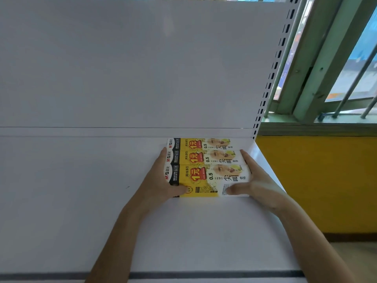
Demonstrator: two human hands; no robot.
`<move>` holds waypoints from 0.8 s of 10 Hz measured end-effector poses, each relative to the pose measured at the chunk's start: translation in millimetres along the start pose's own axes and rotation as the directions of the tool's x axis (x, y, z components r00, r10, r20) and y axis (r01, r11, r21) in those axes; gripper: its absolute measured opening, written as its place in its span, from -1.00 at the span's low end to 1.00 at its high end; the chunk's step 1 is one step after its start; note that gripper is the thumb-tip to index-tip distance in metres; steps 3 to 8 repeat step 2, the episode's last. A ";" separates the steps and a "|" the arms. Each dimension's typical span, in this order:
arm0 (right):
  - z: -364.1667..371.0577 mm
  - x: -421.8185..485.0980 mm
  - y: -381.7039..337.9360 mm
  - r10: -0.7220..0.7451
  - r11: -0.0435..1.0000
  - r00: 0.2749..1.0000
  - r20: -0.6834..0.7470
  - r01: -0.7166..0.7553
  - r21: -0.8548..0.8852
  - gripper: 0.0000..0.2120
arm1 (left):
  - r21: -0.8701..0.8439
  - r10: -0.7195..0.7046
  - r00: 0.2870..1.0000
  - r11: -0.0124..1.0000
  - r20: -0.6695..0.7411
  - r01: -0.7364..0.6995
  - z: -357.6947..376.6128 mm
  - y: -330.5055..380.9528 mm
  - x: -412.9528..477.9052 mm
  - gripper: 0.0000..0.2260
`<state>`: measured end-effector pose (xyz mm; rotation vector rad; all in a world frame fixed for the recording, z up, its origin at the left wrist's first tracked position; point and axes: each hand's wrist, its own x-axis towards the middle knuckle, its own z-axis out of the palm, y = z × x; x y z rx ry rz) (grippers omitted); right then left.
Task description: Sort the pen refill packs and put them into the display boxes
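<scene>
I see three refill boxes side by side on shelf, just left of slotted upright. Left hand and right hand flat, fingers straight, pressing row's ends. Barred window right of upright.

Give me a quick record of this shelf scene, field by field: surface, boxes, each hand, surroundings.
surface: white shelf with back panel
boxes: three yellow refill boxes side by side, near the shelf's right end
left hand: fingers straight against the nearer boxes' left ends, thumb on nearest box
right hand: mirrored at the right ends
surroundings: barred window at right
</scene>
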<state>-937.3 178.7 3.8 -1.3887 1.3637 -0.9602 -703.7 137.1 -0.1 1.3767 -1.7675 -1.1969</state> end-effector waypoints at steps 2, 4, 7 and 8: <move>-1.2 -25.7 -20.8 -0.089 0.876 0.968 -0.234 -0.036 -0.481 0.02 | 0.279 0.283 0.927 0.937 -0.248 -0.211 -14.6 17.3 -28.9 -0.15; -1.2 -25.7 -20.8 -0.089 0.876 0.968 -0.234 -0.036 -0.481 0.02 | 0.279 0.283 0.927 0.937 -0.248 -0.211 -14.6 17.3 -28.9 -0.15; -1.2 -25.7 -20.8 -0.089 0.876 0.968 -0.234 -0.036 -0.481 0.02 | 0.279 0.283 0.927 0.937 -0.248 -0.211 -14.6 17.3 -28.9 -0.15; -1.2 -25.7 -20.8 -0.089 0.876 0.968 -0.234 -0.036 -0.481 0.02 | 0.279 0.283 0.927 0.937 -0.248 -0.211 -14.6 17.3 -28.9 -0.15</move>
